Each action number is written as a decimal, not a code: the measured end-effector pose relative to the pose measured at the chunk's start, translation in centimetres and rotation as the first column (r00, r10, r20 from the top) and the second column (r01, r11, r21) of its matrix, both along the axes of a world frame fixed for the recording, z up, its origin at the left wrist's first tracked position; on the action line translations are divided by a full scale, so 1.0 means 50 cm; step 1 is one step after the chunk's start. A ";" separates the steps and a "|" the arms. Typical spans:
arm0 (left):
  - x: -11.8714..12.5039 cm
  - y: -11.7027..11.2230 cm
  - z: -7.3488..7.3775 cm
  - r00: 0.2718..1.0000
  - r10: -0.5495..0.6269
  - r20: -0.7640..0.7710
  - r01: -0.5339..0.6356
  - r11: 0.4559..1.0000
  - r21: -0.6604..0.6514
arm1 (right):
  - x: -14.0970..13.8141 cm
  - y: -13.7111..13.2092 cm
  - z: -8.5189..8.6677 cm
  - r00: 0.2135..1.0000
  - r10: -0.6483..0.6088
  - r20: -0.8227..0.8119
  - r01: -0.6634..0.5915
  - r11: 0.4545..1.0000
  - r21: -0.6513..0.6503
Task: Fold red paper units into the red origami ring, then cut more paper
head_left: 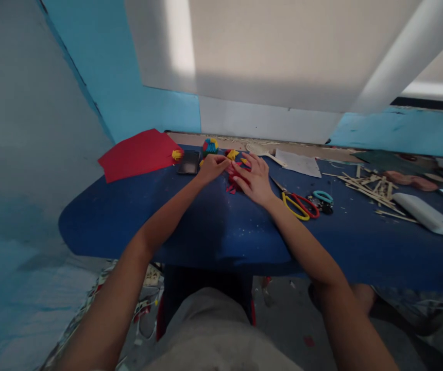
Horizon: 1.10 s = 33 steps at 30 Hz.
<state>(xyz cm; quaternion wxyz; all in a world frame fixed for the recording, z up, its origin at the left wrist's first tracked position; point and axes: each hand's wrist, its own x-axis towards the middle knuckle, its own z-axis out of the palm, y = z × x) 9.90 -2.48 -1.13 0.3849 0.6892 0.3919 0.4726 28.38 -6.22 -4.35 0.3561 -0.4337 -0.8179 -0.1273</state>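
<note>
Small red pieces (232,180), which look like felt or paper, lie in a little pile on the blue table, partly hidden under my fingers. My left hand (210,170) is at the pile's left side, thumb and fingertips pinched together; what is between them is too small to make out. Over the right part of the pile my right hand (257,180) rests with its fingers spread, touching the red pieces. Just beyond the hands are a yellow piece (232,154) and a multicoloured ball (210,146) in blue, yellow, green and red.
A red sheet (140,154) and a dark phone (188,162) lie to the left. On the right are scissors (301,205) with yellow and red handles, a teal ring (322,196), thin wooden sticks (372,188) and a white glue gun or similar tool (430,214).
</note>
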 end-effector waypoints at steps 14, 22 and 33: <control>-0.003 -0.012 -0.005 0.892 0.039 -0.450 0.157 0.907 0.390 | 0.018 0.019 0.009 0.958 0.120 -0.261 -0.149 0.984 -0.093; -0.016 0.008 -0.020 0.907 -0.181 -0.379 0.300 0.911 0.284 | 0.006 0.016 -0.007 0.988 0.077 -0.136 -0.085 0.995 -0.054; -0.010 -0.009 0.001 0.990 -0.114 -0.086 0.133 0.955 0.264 | 0.001 0.013 0.021 0.584 0.115 -0.804 -0.465 0.859 -0.215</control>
